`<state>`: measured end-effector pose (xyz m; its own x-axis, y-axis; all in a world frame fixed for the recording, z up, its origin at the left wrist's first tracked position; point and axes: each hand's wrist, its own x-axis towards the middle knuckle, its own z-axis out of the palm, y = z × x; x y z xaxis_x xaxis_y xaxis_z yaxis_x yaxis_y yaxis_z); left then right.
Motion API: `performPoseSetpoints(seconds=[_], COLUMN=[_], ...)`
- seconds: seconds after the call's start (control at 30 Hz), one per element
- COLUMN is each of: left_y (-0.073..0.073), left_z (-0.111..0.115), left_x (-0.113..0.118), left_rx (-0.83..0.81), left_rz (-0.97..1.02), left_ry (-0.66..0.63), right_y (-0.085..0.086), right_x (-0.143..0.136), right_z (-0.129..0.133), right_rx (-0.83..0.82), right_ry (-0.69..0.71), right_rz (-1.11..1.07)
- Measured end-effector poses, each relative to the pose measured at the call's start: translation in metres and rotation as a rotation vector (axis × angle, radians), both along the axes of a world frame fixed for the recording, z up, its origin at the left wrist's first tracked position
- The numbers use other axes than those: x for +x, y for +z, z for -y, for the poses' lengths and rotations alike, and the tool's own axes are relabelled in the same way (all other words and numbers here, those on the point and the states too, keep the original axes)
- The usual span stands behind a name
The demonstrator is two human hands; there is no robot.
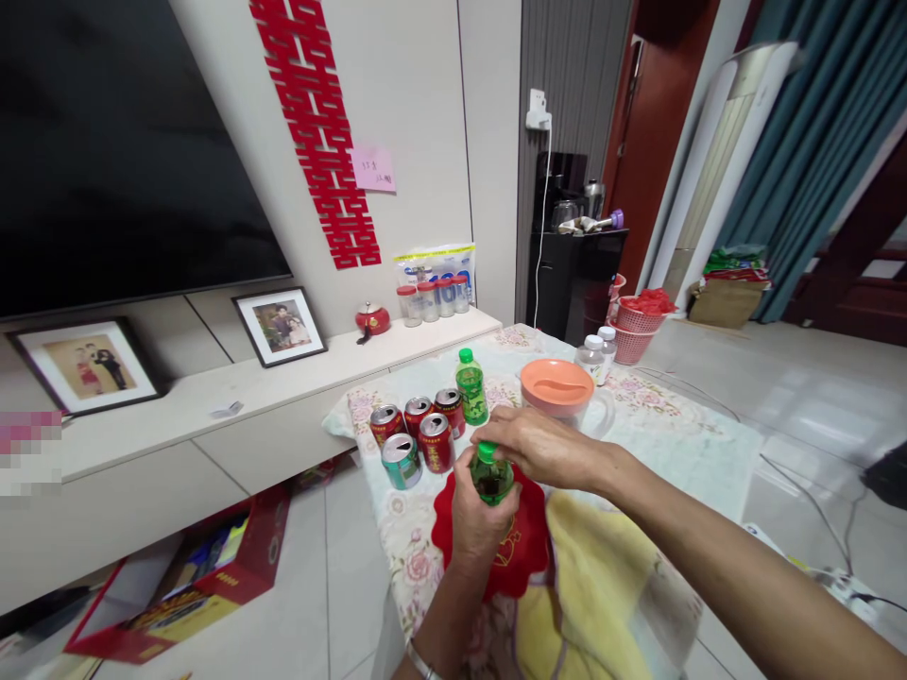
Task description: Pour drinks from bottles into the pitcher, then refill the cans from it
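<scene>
My left hand (473, 524) is wrapped around a green plastic bottle (492, 482) with dark liquid in it, held over a scalloped red cloth mat (522, 548). At the top of the bottle, the fingers of my right hand (528, 442) close on its green cap (487, 451). A second green bottle (471, 389) stands upright just behind. To the left are several red drink cans (436, 444) and one teal can (402, 463), with dark openings in their tops. A yellow towel (602, 576) lies crumpled below my right forearm.
An orange-lidded container (557, 385) and white-capped bottles (590, 357) stand at the table's back right. Red-lidded jars (426, 300) and picture frames (280, 326) line the low cabinet (340, 368). A red box (205, 586) sits on the floor at left.
</scene>
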<state>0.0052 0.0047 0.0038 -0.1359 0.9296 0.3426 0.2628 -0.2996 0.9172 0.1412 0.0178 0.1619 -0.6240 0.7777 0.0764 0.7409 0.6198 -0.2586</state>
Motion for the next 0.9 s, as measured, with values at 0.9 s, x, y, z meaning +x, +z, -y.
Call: performPoseSetpoints(seconds=[0.9], left_y=[0.001], left_z=[0.000], left_x=[0.000], left_rx=[0.022], left_rz=[0.016], left_ry=[-0.014], right_y=[-0.016], right_x=[0.003], right_z=[-0.011], right_rx=[-0.150], right_ry=[0.027], right_rz=[-0.354])
